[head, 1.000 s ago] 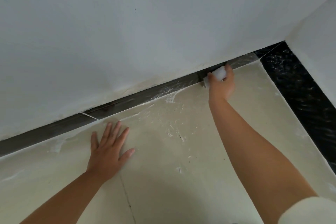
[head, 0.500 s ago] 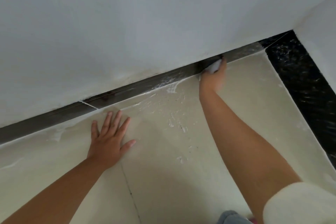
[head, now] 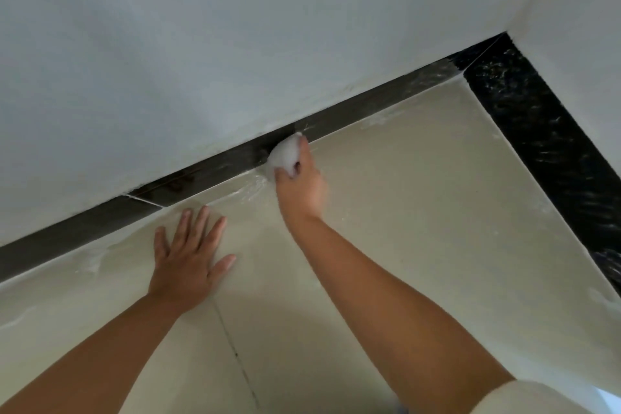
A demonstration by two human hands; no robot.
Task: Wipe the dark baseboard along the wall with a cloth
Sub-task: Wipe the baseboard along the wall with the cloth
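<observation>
Roughly midway along the long dark glossy baseboard strip [head: 353, 111], right hand [head: 302, 186] fingers clamped round a crumpled white cloth [head: 285, 153] pressed on it, left hand [head: 188, 259] splayed flat just below, smeary stretches either side probably left.

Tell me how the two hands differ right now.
The left hand lies flat, fingers spread, palm down on the cream floor tile; the right hand is closed around a white cloth. The left hand holds nothing and sits short of the dark baseboard; the right presses its cloth against it. Both arms are bare.
</observation>
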